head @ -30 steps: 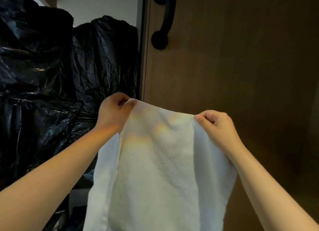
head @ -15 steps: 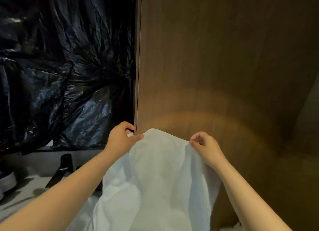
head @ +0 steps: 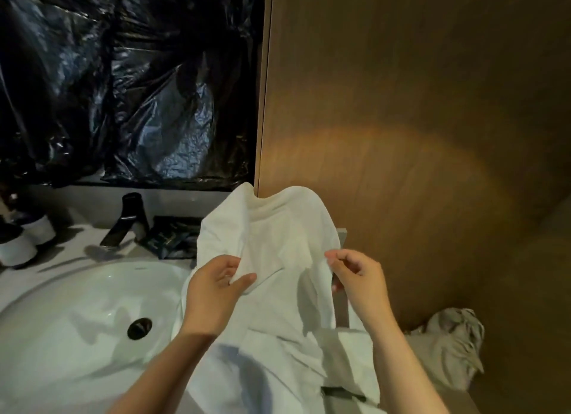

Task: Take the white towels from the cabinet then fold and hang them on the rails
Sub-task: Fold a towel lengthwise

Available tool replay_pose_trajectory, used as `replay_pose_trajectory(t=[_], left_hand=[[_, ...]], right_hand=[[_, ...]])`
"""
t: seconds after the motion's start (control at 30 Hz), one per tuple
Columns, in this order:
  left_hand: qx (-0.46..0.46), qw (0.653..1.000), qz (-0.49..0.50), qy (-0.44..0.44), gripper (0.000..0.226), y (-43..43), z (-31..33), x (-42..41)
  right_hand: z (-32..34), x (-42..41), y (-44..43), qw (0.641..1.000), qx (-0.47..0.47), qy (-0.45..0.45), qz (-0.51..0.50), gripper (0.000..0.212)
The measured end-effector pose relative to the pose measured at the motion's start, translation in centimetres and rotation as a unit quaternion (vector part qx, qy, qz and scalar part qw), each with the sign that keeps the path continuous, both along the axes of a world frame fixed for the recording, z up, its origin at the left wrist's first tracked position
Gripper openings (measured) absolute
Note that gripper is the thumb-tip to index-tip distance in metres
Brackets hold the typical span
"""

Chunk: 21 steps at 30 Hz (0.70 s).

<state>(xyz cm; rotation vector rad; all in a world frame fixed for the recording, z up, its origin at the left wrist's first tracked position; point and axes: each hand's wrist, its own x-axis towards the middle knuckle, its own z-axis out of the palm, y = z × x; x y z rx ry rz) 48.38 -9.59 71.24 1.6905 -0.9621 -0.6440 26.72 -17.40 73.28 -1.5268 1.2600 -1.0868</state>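
Centre frame: white towel held slack over bench, lower end heaped beside sink. Left hand pinches middle fold, right hand pinches right edge; hands apart. Risk: light pinches slip, loose cloth slides into basin, likely wet; fold skews.

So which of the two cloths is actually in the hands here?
The smooth white towel in the middle, gripped by the left hand and right hand. The crumpled greyish cloth lies untouched at far right, beside the wooden panel.
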Motion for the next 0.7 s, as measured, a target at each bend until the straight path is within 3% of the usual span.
replay_pose_trajectory(t=[0.23, 0.3, 0.43, 0.53, 0.7], left_hand=[[-0.045, 0.997, -0.02, 0.062, 0.011, 1.5, -0.6, 0.0], [-0.051, 0.996, -0.032, 0.068, 0.015, 1.8, -0.5, 0.2], [-0.055, 0.992, 0.009, 0.113, 0.016, 2.2, -0.3, 0.5], [-0.061, 0.988, 0.035, 0.141, 0.02, 2.5, 0.3, 0.7], [-0.1, 0.985, 0.024, 0.136, 0.027, 3.2, 0.9, 0.7]], right_hand=[[1.6, 2.0, 1.6, 0.984, 0.056, -0.123, 0.115, 0.029], [1.5, 2.8, 1.2, 0.979, 0.076, -0.117, 0.147, 0.034], [-0.8, 3.5, 0.1, 0.977, 0.063, 0.072, 0.192, 0.047], [-1.9, 3.0, 0.2, 0.964, -0.015, 0.156, 0.215, 0.05], [-1.8, 2.6, 0.1, 0.891, -0.158, 0.341, 0.256, 0.056]])
